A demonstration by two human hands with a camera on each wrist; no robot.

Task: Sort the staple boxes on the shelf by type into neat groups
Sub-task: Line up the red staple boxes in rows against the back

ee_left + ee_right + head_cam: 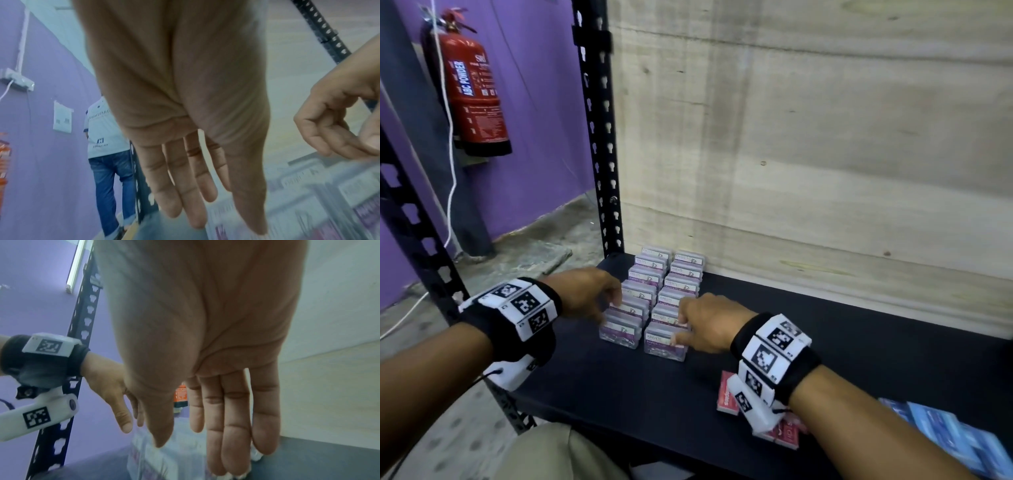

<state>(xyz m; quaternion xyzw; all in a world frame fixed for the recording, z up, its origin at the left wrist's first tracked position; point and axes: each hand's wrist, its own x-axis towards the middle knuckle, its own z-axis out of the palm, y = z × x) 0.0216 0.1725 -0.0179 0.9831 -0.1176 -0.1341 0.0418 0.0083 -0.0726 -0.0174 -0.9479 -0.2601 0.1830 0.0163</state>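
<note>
Two tidy rows of clear boxes with purple-and-white labels (654, 294) stand on the black shelf (619, 383), running from the front toward the back panel. My left hand (599, 298) lies against the left side of the left row, fingers straight (185, 194). My right hand (698, 325) lies against the right side of the right row, fingers straight (232, 434) and touching the front boxes (164, 456). Neither hand holds anything. Red boxes (727, 397) lie under my right wrist, partly hidden. Blue boxes (955, 438) sit at the front right.
A pale wooden back panel (808, 154) closes the shelf behind the rows. A black perforated upright (599, 137) stands at the back left. A red fire extinguisher (472, 96) hangs on the purple wall. A person in jeans (107, 162) stands beyond the rack.
</note>
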